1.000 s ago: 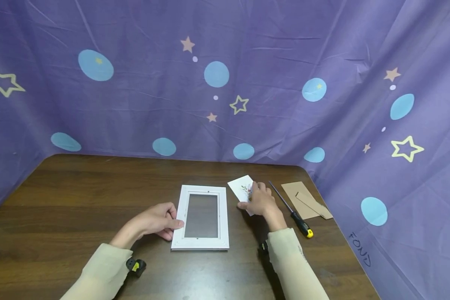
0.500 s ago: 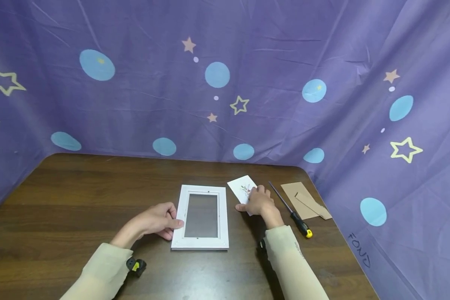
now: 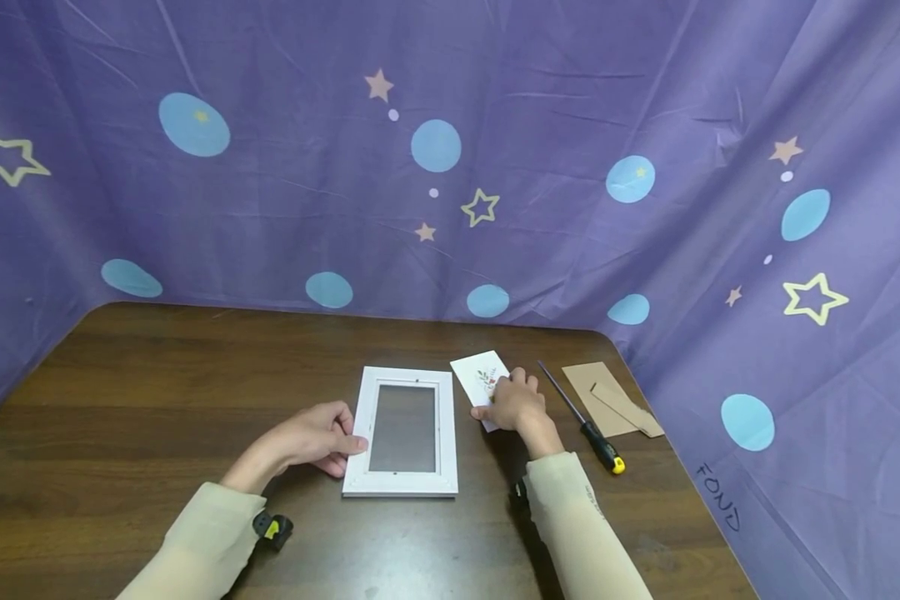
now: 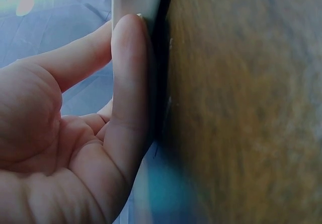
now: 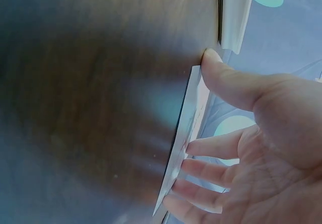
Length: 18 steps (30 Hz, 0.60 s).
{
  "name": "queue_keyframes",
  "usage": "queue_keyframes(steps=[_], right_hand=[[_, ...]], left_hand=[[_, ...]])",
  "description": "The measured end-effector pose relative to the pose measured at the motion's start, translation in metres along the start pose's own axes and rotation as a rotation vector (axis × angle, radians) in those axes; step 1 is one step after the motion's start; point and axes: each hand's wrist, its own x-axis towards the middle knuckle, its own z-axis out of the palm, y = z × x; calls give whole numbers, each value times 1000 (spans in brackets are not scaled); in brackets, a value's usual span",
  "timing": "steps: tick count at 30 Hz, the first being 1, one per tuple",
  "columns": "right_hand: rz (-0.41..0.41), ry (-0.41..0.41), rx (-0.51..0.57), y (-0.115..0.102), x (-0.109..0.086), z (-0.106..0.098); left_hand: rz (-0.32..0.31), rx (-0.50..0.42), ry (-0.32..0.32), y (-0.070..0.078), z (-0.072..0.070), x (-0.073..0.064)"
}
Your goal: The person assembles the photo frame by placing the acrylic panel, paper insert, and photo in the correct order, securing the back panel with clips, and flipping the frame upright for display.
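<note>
A white picture frame (image 3: 405, 484) lies on the wooden table in the head view, a grey pane filling its middle. My left hand (image 3: 313, 437) grips its left side, thumb on top; in the left wrist view the thumb and fingers close on the frame's edge. Just right of the frame is a white card (image 3: 477, 372) with a small floral print. My right hand (image 3: 516, 404) rests over its lower right part, hiding some of it. Seen from the right wrist, the fingertips (image 5: 193, 147) touch the card's face while the thumb extends past its edge.
A screwdriver (image 3: 602, 447) with a black and yellow handle lies right of my right hand. Beyond it, a brown cardboard sheet (image 3: 585, 379) has a cardboard strip (image 3: 626, 408) on top, near the table's right edge. A purple curtain (image 3: 450, 75) rises behind.
The card has slid slightly left toward the frame, together with my right hand. My left hand and the frame stay where they were.
</note>
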Motion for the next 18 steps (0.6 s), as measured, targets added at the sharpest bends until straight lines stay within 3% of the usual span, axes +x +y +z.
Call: queue_keyframes(steps=[18], right_hand=[[-10,27,-48,-6,-2,3]], left_hand=[[7,1,-1,-2,0,0]])
